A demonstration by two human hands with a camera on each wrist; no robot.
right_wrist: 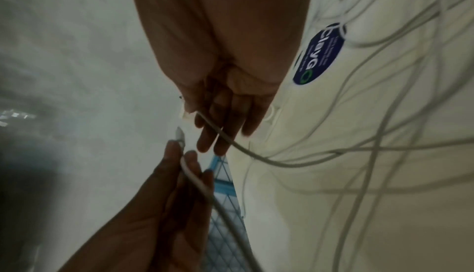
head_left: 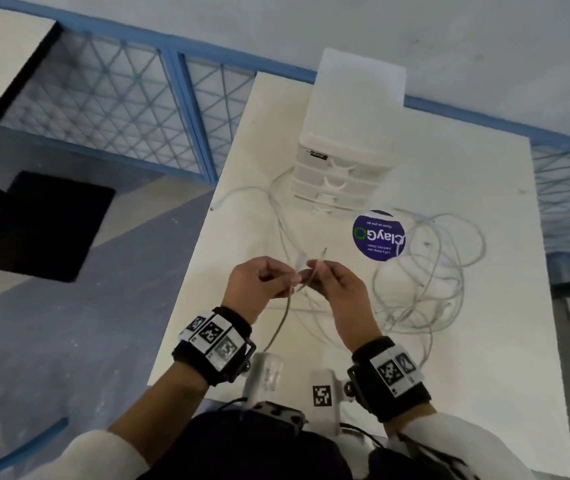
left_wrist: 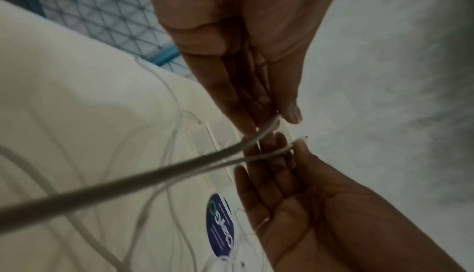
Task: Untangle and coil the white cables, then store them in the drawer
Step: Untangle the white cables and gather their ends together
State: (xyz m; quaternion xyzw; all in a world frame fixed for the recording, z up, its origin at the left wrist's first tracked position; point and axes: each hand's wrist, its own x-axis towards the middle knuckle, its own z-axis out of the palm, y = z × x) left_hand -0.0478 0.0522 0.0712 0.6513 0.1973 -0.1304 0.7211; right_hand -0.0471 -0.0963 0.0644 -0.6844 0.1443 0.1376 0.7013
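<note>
We had both cable [head_left: 278, 327] ends pinched, left hand [head_left: 255, 289] and right hand [head_left: 340, 289], near the sticker [head_left: 378, 235]. Best to loop evenly, keeping slack off the tangle [head_left: 428, 271].

White cables [head_left: 428, 271]: smooth, rubbery-looking sheathing with a slight sheen; the cable end [head_left: 325, 252] held above the table shows a small dark tip. Table [head_left: 467, 393]: matt cream top, smooth and even. Drawer unit [head_left: 342, 161] on the table: translucent white plastic, semi-gloss. Round sticker [head_left: 378, 235] just in front of the drawer unit: glossy printed film, dark blue. Wrist bands [head_left: 214, 344]: black cloth, carrying matt printed marker panels. Wall behind the drawer unit: matt, mottled grey.
</note>
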